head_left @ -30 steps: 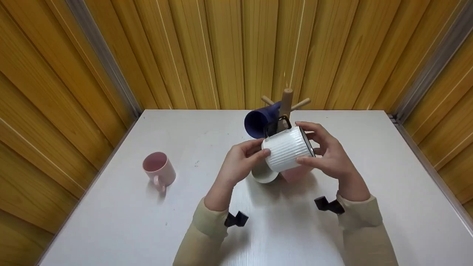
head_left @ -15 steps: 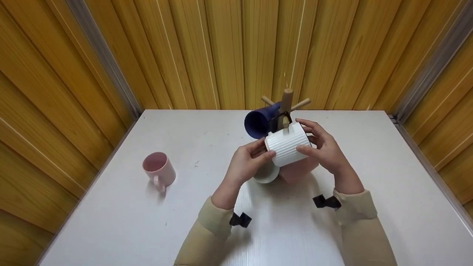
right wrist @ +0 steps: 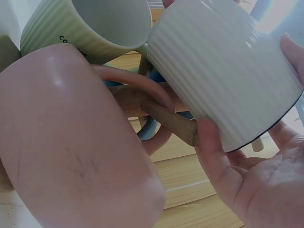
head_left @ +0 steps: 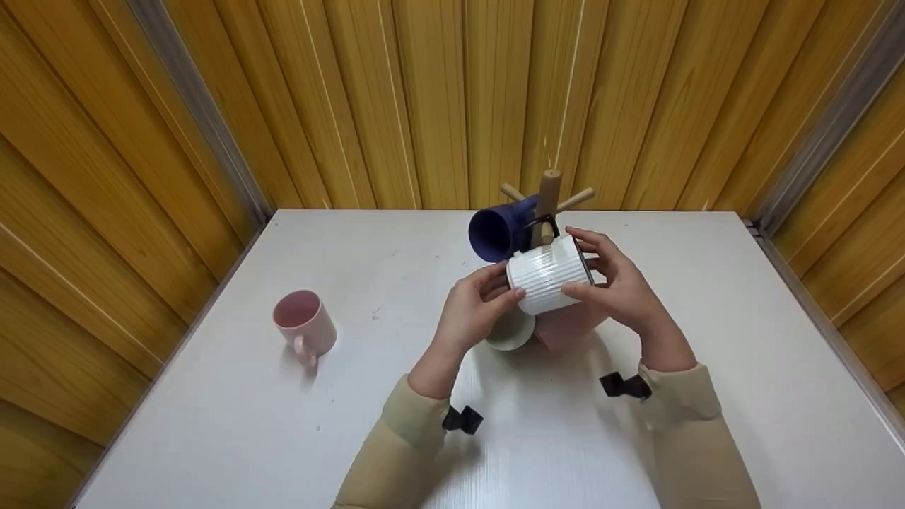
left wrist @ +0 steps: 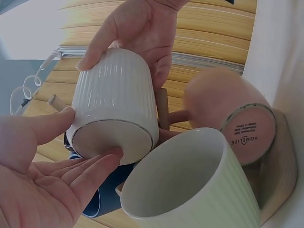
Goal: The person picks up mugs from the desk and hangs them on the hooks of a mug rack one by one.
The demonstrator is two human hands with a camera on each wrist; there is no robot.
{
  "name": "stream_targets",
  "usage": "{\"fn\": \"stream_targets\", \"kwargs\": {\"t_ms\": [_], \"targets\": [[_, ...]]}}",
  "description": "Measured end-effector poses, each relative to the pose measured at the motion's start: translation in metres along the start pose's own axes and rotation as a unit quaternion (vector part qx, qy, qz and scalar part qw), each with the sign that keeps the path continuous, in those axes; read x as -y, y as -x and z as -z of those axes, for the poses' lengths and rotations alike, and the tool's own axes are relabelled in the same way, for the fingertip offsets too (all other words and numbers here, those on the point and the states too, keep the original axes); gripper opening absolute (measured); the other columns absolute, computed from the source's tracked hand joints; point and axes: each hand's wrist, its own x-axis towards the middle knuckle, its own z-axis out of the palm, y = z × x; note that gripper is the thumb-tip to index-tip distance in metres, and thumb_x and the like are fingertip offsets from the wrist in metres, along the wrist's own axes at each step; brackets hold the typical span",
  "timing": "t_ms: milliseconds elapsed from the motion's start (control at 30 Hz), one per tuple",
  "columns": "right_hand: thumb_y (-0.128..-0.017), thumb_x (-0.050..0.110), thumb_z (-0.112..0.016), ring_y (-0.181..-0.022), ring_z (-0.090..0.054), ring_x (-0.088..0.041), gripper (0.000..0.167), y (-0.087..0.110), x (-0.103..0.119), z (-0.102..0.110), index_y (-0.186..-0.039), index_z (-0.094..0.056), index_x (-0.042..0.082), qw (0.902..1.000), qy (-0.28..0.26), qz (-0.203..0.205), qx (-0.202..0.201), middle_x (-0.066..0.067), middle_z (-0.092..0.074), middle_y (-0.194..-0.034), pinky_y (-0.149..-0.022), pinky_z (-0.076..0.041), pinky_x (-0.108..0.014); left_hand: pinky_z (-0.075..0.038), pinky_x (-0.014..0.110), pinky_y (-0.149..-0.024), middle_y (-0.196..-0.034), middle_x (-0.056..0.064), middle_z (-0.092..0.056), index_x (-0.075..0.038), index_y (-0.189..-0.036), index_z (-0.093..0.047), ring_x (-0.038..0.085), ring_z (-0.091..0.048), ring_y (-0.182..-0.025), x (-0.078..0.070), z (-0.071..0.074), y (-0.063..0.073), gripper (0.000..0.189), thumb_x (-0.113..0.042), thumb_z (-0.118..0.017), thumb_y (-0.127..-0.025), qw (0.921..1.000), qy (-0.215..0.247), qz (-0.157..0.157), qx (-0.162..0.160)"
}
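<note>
Both hands hold a white ribbed mug (head_left: 548,279) on its side in front of a wooden mug tree (head_left: 549,189). Its dark handle loops about the tip of the front peg (head_left: 546,232). My left hand (head_left: 468,311) pinches the base end, thumb on the wall and fingers under the bottom (left wrist: 114,137). At the dark-rimmed end, my right hand (head_left: 626,293) grips with the thumb on the ribs and fingers round the rim. Close below hang a pale green mug (left wrist: 223,185) and a pink mug (right wrist: 71,133), the latter with its handle over a lower peg (right wrist: 173,123).
A dark blue mug (head_left: 493,235) hangs at the tree's left side. Apart on the left of the white table (head_left: 212,424), another pink mug (head_left: 307,326) stands upright. Wood-patterned walls (head_left: 424,106) rise behind and at both sides.
Both hands have moved the white mug slightly away from the wearer, toward the tree. Its handle has gone from in front of the post to round the front peg's tip.
</note>
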Motion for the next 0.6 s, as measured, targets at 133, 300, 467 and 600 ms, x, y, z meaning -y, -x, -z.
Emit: {"fn": "stream_targets", "kwargs": {"t_ms": [133, 300, 467, 600], "targets": [[-0.089, 0.006, -0.076, -0.121, -0.058, -0.015, 0.079, 0.0, 0.001, 0.0, -0.157, -0.04, 0.022, 0.9999, 0.015, -0.005, 0.004, -0.01, -0.048, -0.151, -0.084, -0.058, -0.026, -0.058, 0.035, -0.1, -0.14, 0.021, -0.065, 0.003, -0.146, -0.052, 0.03, -0.068, -0.125, 0.0, -0.001, 0.0, 0.059, -0.014, -0.075, -0.095, 1.0, -0.005, 0.002, -0.003], [-0.089, 0.006, -0.077, -0.121, -0.057, -0.017, 0.08, 0.0, 0.002, 0.001, -0.157, -0.039, 0.022, 0.9997, 0.023, -0.007, 0.006, -0.012, -0.047, -0.152, -0.084, -0.058, -0.026, -0.059, 0.031, -0.097, -0.133, 0.016, -0.07, 0.0, -0.144, -0.057, 0.024, -0.073, -0.117, -0.003, -0.002, 0.003, 0.056, -0.017, -0.076, -0.094, 0.9981, -0.059, -0.01, -0.017], [-0.089, 0.008, -0.078, -0.122, -0.056, -0.022, 0.081, 0.0, 0.001, 0.002, -0.158, -0.038, 0.023, 0.9992, 0.035, -0.013, 0.011, -0.014, -0.047, -0.152, -0.085, -0.057, -0.025, -0.059, 0.035, -0.098, -0.125, 0.011, -0.074, -0.004, -0.133, -0.065, 0.021, -0.073, -0.114, -0.01, -0.001, 0.011, 0.047, -0.025, -0.078, -0.093, 0.9738, -0.196, -0.084, -0.077], [-0.089, 0.008, -0.078, -0.123, -0.055, -0.025, 0.082, 0.0, 0.001, 0.003, -0.158, -0.037, 0.022, 0.9989, 0.042, -0.014, 0.017, -0.015, -0.049, -0.15, -0.086, -0.057, -0.025, -0.059, 0.035, -0.097, -0.118, 0.012, -0.076, -0.002, -0.124, -0.07, 0.022, -0.073, -0.112, -0.015, -0.002, 0.014, 0.04, -0.027, -0.077, -0.094, 0.9283, -0.279, -0.188, -0.158]]}}
